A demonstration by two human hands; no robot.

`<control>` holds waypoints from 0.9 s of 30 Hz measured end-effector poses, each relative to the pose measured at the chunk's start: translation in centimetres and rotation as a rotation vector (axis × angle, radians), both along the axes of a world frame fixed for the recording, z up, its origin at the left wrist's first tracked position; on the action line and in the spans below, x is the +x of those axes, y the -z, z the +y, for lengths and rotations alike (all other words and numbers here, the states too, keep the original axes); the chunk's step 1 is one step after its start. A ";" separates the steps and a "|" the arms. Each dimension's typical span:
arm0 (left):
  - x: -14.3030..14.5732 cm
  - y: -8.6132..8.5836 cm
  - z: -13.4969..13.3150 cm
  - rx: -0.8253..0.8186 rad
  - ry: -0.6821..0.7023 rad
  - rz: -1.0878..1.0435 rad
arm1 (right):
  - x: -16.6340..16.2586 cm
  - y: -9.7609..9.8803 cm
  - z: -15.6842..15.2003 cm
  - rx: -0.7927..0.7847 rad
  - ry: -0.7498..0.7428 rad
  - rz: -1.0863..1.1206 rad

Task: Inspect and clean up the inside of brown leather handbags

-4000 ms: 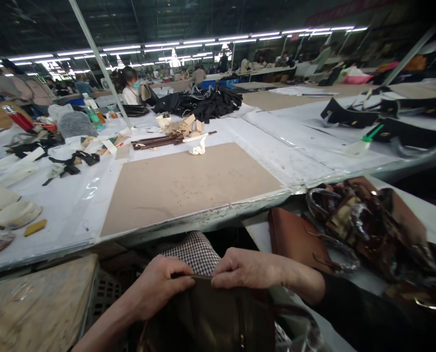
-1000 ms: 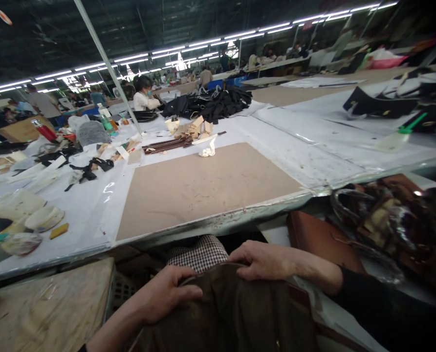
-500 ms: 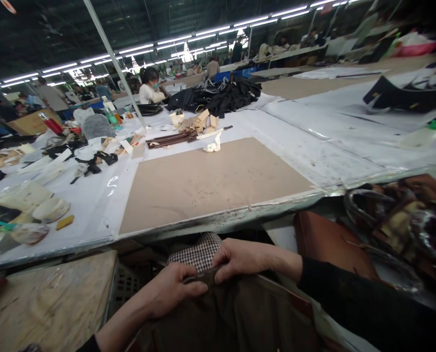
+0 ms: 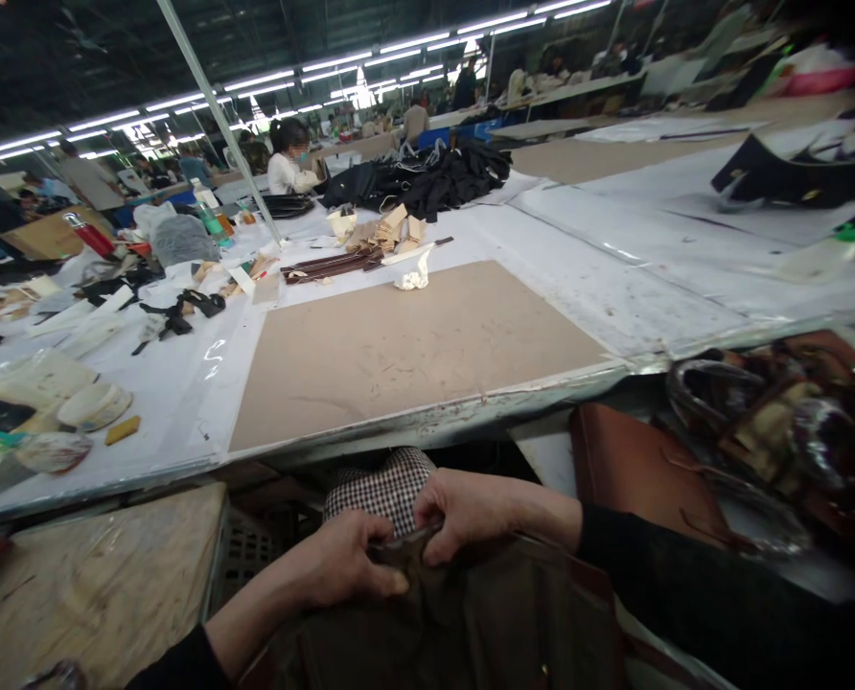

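A dark brown leather bag (image 4: 463, 623) lies on my lap, below the table's front edge. My left hand (image 4: 348, 570) is closed on its top edge from the left, fingers curled over the rim. My right hand (image 4: 463, 508) grips the same edge just to the right, fingers bent down onto the leather. The two hands almost touch. Checked fabric (image 4: 381, 487) over my knee shows right behind them.
A tan board (image 4: 413, 345) lies on the white worktable (image 4: 600, 287) ahead. Brown bags (image 4: 643, 470) and plastic-wrapped ones (image 4: 773, 422) are piled at my right. A wooden board (image 4: 89, 585) sits low left. Straps, scraps and bowls clutter the table's left; other people work far back.
My hands have drawn closer together along the bag's top edge and tightened their hold. The view has shifted slightly.
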State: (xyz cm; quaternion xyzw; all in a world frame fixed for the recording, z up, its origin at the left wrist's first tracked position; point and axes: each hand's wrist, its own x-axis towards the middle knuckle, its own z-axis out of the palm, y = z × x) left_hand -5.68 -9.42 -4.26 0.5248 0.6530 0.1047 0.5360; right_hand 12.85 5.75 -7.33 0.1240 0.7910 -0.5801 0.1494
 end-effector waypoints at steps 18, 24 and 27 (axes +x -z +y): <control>0.7 -1.2 0.0 0.106 -0.021 0.050 | 0.8 -2.0 -1.4 0.449 0.077 0.535; 0.7 -1.3 -0.3 0.096 -0.032 0.051 | 0.4 -1.9 -1.8 0.274 0.063 0.497; 0.5 -1.0 -0.7 0.104 -0.031 0.045 | 0.2 -1.8 -2.0 0.135 0.060 0.385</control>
